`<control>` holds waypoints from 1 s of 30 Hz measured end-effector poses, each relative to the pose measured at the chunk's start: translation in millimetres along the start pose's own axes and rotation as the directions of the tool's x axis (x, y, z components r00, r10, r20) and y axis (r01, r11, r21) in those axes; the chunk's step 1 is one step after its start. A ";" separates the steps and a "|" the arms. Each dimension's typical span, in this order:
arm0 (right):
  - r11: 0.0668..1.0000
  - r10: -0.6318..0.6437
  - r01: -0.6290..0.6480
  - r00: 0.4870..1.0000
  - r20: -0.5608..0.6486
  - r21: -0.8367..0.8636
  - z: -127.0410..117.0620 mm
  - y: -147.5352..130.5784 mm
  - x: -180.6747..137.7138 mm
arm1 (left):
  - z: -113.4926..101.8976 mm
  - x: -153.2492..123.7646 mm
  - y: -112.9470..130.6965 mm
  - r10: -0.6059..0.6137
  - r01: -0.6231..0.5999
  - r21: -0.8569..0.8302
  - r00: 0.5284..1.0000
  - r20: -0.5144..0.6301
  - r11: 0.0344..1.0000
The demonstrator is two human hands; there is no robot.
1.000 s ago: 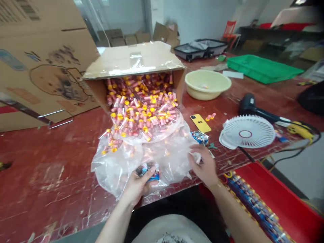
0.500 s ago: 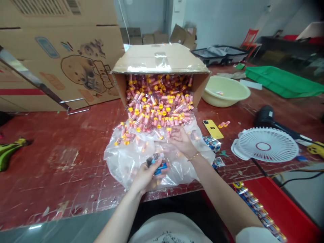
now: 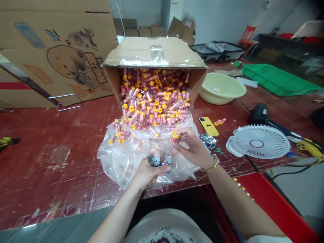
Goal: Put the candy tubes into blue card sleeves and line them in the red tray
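Observation:
A cardboard box (image 3: 154, 54) lies on its side and spills several small pink tubes with yellow caps (image 3: 152, 104) onto a clear plastic sheet (image 3: 121, 158). My right hand (image 3: 193, 148) pinches one yellow-capped tube (image 3: 171, 146) and holds it tilted, its lower end at my left hand. My left hand (image 3: 148, 172) is closed round small blue printed wrappers (image 3: 155, 159) over the sheet, near the table's front edge.
A yellow phone (image 3: 209, 126), loose printed packets (image 3: 208, 140), a white fan (image 3: 258, 141), a black hair dryer (image 3: 263, 114), a cream basin (image 3: 221, 88) and a green tray (image 3: 278, 80) lie to the right. A big printed carton (image 3: 55, 50) stands at left. A red bin (image 3: 275, 206) sits below right.
My right hand has taken a tube from the pile and drawn it back to my left hand, which stays closed on the blue wrappers. The camera has shifted slightly.

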State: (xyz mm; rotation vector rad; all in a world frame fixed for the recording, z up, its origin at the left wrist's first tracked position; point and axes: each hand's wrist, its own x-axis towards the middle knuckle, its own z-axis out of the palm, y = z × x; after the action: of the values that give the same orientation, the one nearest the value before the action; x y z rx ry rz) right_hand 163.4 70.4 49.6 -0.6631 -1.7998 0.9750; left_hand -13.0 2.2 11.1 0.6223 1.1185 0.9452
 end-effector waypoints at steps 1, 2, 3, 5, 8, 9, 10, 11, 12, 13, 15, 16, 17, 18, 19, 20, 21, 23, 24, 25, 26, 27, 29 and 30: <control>0.999 -0.011 0.012 1.000 0.019 -0.033 -2.1 -0.8 0.8 | 0.4 0.4 -0.1 0.004 -0.004 0.013 1.000 0.003 1.000; 0.999 -0.009 0.011 0.999 0.035 -0.050 -3.6 -1.1 1.5 | 0.7 0.9 -0.2 0.007 -0.007 0.025 1.000 0.005 1.000; 0.999 0.003 0.000 0.999 0.052 -0.049 -4.5 -0.7 2.1 | 0.8 1.5 -0.6 0.007 -0.007 0.034 1.000 0.006 0.999; 0.998 0.059 -0.061 0.994 0.096 0.017 -4.3 2.3 2.8 | 0.5 2.6 -1.8 0.006 -0.007 0.041 1.000 0.016 0.999; 0.948 0.200 -0.236 0.964 0.177 0.215 0.4 9.9 0.4 | -0.5 2.8 -3.8 0.032 -0.032 0.003 0.998 0.051 0.999; 0.915 0.251 -0.301 0.946 0.203 0.270 3.1 12.2 -2.1 | -0.4 2.4 -4.0 0.024 -0.023 -0.017 0.998 0.062 1.000; 0.879 0.301 -0.360 0.927 0.223 0.313 6.4 13.8 -5.6 | 0.1 1.7 -3.8 0.006 -0.004 -0.038 0.998 0.069 0.999; 0.846 0.336 -0.403 0.911 0.239 0.348 10.2 14.7 -10.1 | 1.2 0.8 -3.1 -0.019 0.023 -0.057 0.997 0.073 0.998; 0.825 0.352 -0.424 0.902 0.248 0.372 14.4 14.7 -15.6 | 2.9 -0.1 -2.0 -0.041 0.046 -0.079 0.997 0.069 0.996; 0.820 0.348 -0.423 0.903 0.252 0.386 19.0 14.1 -21.9 | 5.2 -0.8 -0.8 -0.055 0.062 -0.104 0.996 0.066 0.993; 0.834 0.309 -0.389 0.917 0.253 0.392 28.6 11.6 -35.1 | 10.7 -1.6 1.8 -0.052 0.060 -0.166 0.997 0.052 0.984; 0.847 0.292 -0.370 0.924 0.247 0.382 33.1 10.3 -41.2 | 13.6 -1.7 2.8 -0.049 0.057 -0.195 0.998 0.046 0.979; 0.862 0.290 -0.358 0.929 0.231 0.360 37.1 9.3 -46.5 | 16.3 -1.6 3.4 -0.047 0.055 -0.220 0.998 0.042 0.974; 0.877 0.304 -0.357 0.930 0.205 0.322 40.5 8.7 -50.8 | 18.6 -1.5 3.7 -0.045 0.054 -0.236 0.998 0.041 0.970; 0.889 0.325 -0.362 0.930 0.170 0.281 43.0 8.4 -53.8 | 20.3 -1.5 3.7 -0.040 0.051 -0.241 0.998 0.047 0.969; 0.898 0.342 -0.365 0.931 0.130 0.246 44.6 8.3 -55.6 | 21.4 -1.8 3.3 -0.035 0.047 -0.236 0.998 0.052 0.971; 0.904 0.352 -0.364 0.931 0.094 0.222 45.5 8.3 -56.5 | 21.8 -2.3 2.8 -0.032 0.044 -0.222 0.998 0.060 0.974; 0.914 0.347 -0.350 0.936 0.052 0.207 45.4 8.0 -56.2 | 21.3 -4.0 1.7 -0.037 0.051 -0.174 0.996 0.081 0.984; 0.917 0.337 -0.338 0.941 0.043 0.212 44.9 7.4 -55.7 | 20.8 -5.1 1.3 -0.041 0.054 -0.151 0.995 0.089 0.987; 0.920 0.324 -0.325 0.945 0.040 0.219 44.5 6.7 -55.4 | 20.5 -6.1 1.0 -0.040 0.052 -0.136 0.995 0.092 0.989; 0.925 0.313 -0.314 0.949 0.037 0.215 44.3 5.9 -55.3 | 20.5 -6.9 0.8 -0.033 0.045 -0.132 0.995 0.091 0.990; 0.931 0.304 -0.304 0.952 0.031 0.205 44.3 5.1 -55.6 | 20.9 -7.6 0.6 -0.021 0.033 -0.139 0.996 0.090 0.990; 0.939 0.289 -0.286 0.957 0.016 0.189 44.5 3.9 -57.3 | 22.7 -7.9 0.0 0.001 0.013 -0.161 0.996 0.088 0.987; 0.943 0.281 -0.277 0.960 0.007 0.182 44.6 3.7 -58.5 | 23.8 -7.6 -0.4 0.006 0.009 -0.170 0.996 0.090 0.985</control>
State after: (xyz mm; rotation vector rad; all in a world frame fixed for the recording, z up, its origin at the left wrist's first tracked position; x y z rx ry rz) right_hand 146.1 12.2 8.0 -0.8239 -1.6029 1.3005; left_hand 8.4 -3.9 22.4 0.5196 0.9470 0.9901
